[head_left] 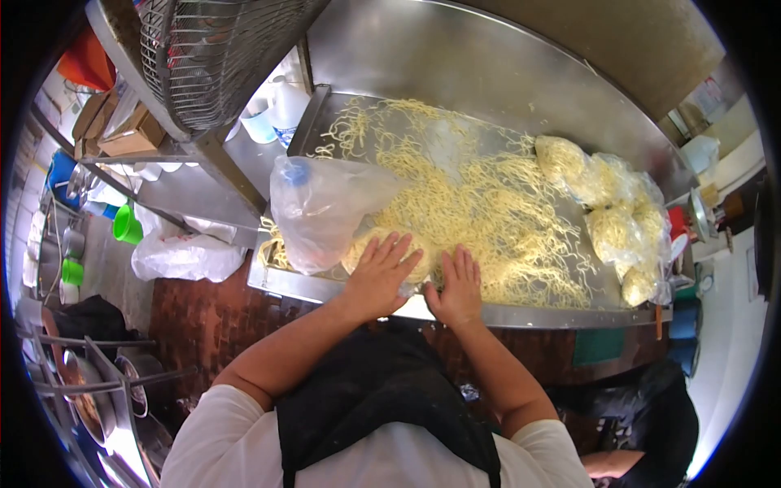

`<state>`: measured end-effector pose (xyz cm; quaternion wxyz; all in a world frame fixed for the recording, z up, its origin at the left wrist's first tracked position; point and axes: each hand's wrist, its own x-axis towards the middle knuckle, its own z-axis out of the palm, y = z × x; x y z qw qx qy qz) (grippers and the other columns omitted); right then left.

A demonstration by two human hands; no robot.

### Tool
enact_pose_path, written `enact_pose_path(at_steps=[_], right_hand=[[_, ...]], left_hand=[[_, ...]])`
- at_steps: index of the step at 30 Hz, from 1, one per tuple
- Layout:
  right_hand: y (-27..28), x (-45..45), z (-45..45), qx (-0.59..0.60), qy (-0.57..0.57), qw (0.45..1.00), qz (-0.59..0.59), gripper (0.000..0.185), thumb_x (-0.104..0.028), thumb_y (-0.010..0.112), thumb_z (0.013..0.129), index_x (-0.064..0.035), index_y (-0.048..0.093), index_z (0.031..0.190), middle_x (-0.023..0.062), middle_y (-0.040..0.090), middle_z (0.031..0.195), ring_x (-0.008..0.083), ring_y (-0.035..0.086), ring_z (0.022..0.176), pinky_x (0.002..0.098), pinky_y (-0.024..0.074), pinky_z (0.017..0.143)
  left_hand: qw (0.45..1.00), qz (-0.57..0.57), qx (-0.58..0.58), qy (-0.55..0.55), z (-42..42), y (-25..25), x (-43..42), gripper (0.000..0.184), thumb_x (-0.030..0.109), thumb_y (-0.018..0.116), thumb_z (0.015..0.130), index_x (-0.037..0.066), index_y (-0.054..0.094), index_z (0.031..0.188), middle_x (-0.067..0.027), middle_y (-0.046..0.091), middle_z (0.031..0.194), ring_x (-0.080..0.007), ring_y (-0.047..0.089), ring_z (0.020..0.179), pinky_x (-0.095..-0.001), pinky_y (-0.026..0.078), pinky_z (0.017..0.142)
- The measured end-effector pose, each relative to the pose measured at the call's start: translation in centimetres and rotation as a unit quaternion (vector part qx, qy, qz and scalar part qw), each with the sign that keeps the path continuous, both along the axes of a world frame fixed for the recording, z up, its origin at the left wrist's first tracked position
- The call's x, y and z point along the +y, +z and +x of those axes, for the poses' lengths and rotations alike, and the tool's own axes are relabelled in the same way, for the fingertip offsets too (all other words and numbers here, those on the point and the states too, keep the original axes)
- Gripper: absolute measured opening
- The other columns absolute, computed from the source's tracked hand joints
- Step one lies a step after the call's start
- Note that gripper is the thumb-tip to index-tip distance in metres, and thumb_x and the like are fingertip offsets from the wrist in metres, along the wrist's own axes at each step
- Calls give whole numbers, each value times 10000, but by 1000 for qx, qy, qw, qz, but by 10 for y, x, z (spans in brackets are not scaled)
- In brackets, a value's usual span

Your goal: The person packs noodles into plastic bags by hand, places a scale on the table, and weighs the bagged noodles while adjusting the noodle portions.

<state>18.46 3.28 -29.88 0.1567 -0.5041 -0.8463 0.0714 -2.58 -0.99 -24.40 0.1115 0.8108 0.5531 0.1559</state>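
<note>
Loose yellow noodles point(512, 220) are spread over a metal tray table point(521, 315). Near its front edge, my left hand point(381, 275) lies with fingers spread on a clear bag of noodles point(356, 247). My right hand point(455, 286) rests at the right side of that bag, its fingers extended over the noodles and its thumb apart. A large, puffed-up translucent plastic bag point(313, 215) stands just left of my left hand, with a blue patch near its top. Neither hand is closed round anything.
Several filled noodle bags point(622, 211) are piled at the tray's right end. A wire-guarded fan point(203, 61) hangs at upper left. White jugs point(286, 106) stand behind the tray. Another person's arm point(614, 464) shows at lower right. Pots point(138, 378) sit at lower left.
</note>
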Motion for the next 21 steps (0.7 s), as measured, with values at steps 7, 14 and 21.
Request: enact_pose_path(at_steps=[7, 14, 21], right_hand=[[-1, 1, 0, -2, -2, 1000, -2, 672, -350, 619, 798, -32, 457, 1367, 255, 335, 1485, 413, 290, 1392, 526, 190, 1150], [0, 1, 0, 5, 2, 1000, -2, 647, -344, 619, 791, -32, 481, 1341, 254, 349, 1474, 415, 304, 1382, 526, 197, 1148], [-1, 1, 0, 7, 6, 1000, 4, 630, -336, 614, 793, -31, 490, 1330, 254, 356, 1468, 417, 311, 1377, 527, 206, 1144]], left_hand=[[1000, -1, -2, -3, 0, -1, -1, 843, 303, 755, 731, 113, 364, 1453, -191, 278, 1522, -379, 252, 1414, -542, 183, 1148], [1000, -3, 2, -1, 0, -1, 0, 847, 310, 754, 729, 112, 363, 1453, -195, 280, 1520, -383, 249, 1414, -546, 180, 1147], [1000, 0, -1, 1, 0, -3, -1, 844, 312, 750, 732, 112, 361, 1453, -194, 281, 1520, -380, 247, 1416, -544, 175, 1151]])
